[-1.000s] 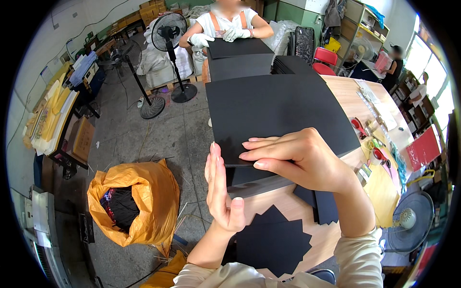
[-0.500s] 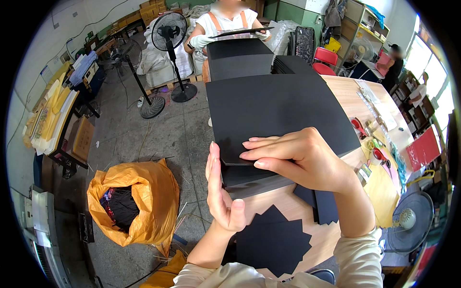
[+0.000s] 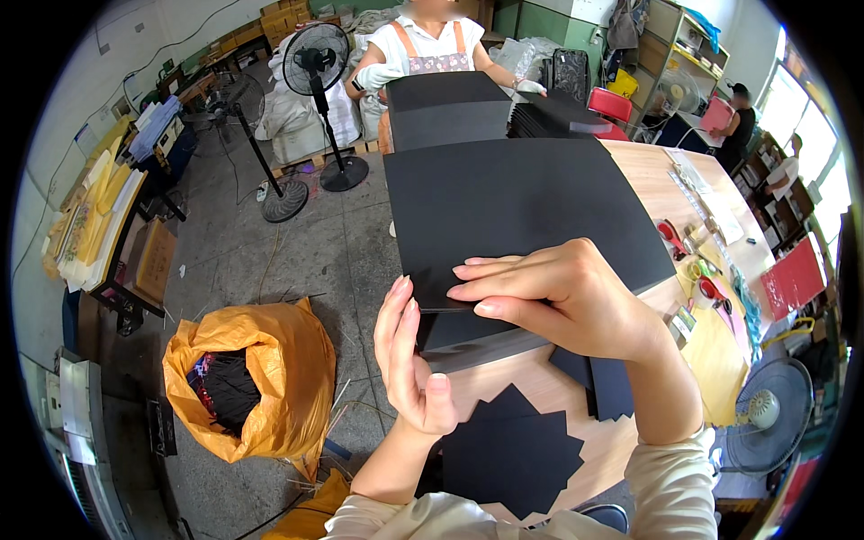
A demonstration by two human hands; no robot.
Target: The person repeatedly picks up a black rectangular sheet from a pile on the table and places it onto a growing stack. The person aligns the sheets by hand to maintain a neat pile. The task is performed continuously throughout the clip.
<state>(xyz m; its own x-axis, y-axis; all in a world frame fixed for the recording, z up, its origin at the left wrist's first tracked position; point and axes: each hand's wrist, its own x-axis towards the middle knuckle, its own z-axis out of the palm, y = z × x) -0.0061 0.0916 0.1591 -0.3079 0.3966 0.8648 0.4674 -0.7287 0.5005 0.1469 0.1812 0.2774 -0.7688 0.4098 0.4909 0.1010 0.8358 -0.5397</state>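
A large stack of black sheets (image 3: pixel 522 207) lies on the wooden table (image 3: pixel 531 378) in front of me. My right hand (image 3: pixel 558 297) rests flat on the stack's near edge, fingers pointing left and spread over the top sheet. My left hand (image 3: pixel 409 355) stands upright, palm against the stack's left near corner, fingers straight. Neither hand grips anything. A pile of black cut pieces with zigzag edges (image 3: pixel 513 450) lies on the table below my hands.
An orange bag (image 3: pixel 247 378) with dark scraps stands on the floor at left. A person in white gloves (image 3: pixel 432 45) handles more black stacks (image 3: pixel 445 108) across the table. Tape rolls and small tools (image 3: pixel 697 265) lie at right. Two standing fans (image 3: pixel 315 63) stand behind.
My hands stay in nearly the same place at the stack's corner. The person across the table has lowered the black sheet that was held up.
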